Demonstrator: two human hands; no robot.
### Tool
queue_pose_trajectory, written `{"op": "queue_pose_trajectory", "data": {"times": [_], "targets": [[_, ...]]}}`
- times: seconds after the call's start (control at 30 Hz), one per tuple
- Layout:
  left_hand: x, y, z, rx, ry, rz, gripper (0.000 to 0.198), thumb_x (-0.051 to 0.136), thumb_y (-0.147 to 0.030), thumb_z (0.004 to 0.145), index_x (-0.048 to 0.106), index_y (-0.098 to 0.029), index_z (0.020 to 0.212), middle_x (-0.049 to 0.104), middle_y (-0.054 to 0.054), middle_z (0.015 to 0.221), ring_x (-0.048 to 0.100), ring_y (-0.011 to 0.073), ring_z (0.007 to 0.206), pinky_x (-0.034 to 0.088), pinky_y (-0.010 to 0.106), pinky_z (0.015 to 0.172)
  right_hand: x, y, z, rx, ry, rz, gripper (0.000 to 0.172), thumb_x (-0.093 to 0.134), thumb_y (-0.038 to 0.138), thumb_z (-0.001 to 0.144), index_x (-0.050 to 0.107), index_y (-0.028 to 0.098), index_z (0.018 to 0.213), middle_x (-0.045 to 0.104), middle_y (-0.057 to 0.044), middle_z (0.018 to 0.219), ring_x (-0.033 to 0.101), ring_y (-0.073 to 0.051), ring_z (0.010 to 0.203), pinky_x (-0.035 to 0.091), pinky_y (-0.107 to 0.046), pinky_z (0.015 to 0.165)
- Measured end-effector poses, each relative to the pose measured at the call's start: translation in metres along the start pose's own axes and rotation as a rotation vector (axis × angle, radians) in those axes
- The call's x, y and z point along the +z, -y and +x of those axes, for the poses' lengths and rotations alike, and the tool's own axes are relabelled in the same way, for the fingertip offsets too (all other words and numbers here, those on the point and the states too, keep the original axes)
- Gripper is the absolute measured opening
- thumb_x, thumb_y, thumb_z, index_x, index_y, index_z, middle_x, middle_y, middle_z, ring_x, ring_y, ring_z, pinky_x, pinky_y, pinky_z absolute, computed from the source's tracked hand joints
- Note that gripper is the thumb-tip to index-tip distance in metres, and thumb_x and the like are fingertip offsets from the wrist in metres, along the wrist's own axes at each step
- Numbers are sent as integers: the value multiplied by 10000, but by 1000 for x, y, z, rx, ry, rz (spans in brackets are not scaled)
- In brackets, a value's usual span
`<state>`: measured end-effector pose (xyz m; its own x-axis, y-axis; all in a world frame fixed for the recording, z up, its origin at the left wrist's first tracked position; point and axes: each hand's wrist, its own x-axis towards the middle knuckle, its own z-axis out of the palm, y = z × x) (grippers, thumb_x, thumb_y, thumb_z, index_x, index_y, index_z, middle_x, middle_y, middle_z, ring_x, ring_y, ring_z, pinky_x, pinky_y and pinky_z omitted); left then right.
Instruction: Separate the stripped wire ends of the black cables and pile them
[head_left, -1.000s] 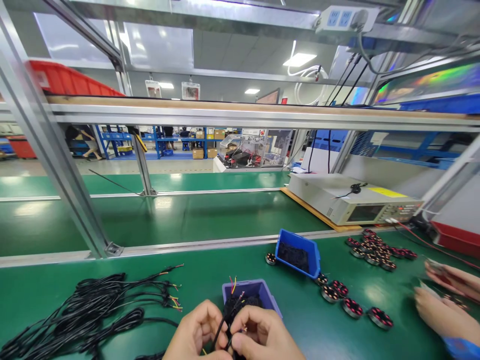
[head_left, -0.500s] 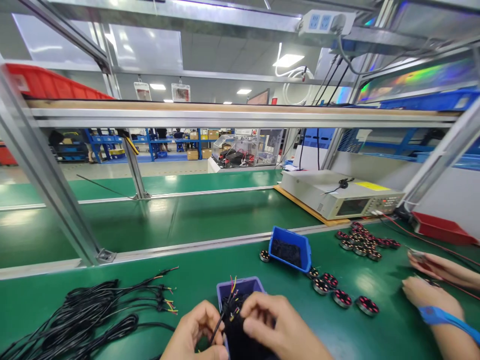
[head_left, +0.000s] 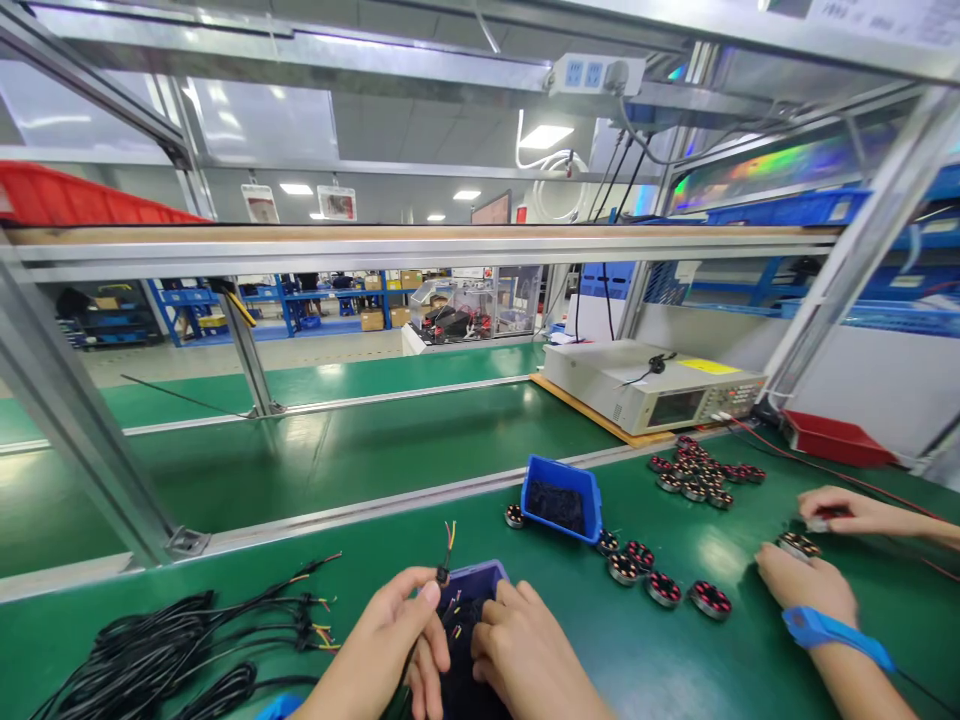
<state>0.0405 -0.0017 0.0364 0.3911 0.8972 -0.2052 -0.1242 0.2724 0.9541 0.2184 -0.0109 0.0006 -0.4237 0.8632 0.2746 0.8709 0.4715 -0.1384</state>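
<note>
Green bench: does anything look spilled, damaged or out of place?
Nothing looks spilled or damaged. One motor sits left of the blue bin, apart from the motors on the bin's right, so it looks slightly stray.

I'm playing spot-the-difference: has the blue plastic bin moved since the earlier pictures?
No. The blue plastic bin stays beside the same stretch of the aluminium rail; both shift left together because the view turned.

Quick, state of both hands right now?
Left hand: closed, pinching a black cable.
Right hand: curled at the purple bin; cannot tell if holding anything.
</note>
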Motion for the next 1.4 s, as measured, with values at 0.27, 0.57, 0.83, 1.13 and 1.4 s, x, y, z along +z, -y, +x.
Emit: {"op": "queue_pose_trajectory", "data": {"times": [0.27, 0.57, 0.83, 1.13, 1.4], "targets": [[1, -6, 7, 109, 49, -35, 617, 792, -620, 674, 664, -201, 1109, 683, 47, 903, 669, 132, 534, 414, 166, 369, -27, 0, -3, 88, -22, 222, 232, 644, 27, 833, 737, 238, 866, 746, 2, 890, 667, -176, 848, 459, -221, 700], [12, -13, 10, 146, -31, 135, 464, 736, -617, 729, 687, -156, 758, 468, -69, 515, 369, 67, 449, 277, 188, 434, -41, 1, -1, 129, -383, 694, 211, 533, 214, 970, 723, 227, 880, 730, -27, 840, 673, -186, 811, 508, -256, 738], [13, -13, 10, 238, -90, 245, 280, 705, -401, 749, 591, -183, 614, 474, -46, 605, 431, 126, 588, 352, 257, 615, -43, 8, -1, 233, -572, 871, 222, 628, 380, 933, 757, 214, 860, 724, -50, 791, 695, -189, 706, 550, -239, 645], [6, -6, 12, 282, 3, 395, 191, 623, -299, 830, 634, -191, 673, 515, -14, 648, 457, 180, 720, 333, 290, 728, -40, 12, 1, 250, -669, 849, 164, 661, 332, 901, 764, 223, 835, 719, -44, 735, 681, -192, 659, 549, -255, 607], [7, -3, 12, 298, -11, 399, 203, 631, -317, 840, 637, -197, 676, 517, -17, 628, 454, 179, 701, 324, 294, 724, -40, 11, 1, 249, -689, 859, 143, 670, 306, 891, 764, 219, 826, 713, -39, 727, 670, -182, 631, 541, -245, 581]]}}
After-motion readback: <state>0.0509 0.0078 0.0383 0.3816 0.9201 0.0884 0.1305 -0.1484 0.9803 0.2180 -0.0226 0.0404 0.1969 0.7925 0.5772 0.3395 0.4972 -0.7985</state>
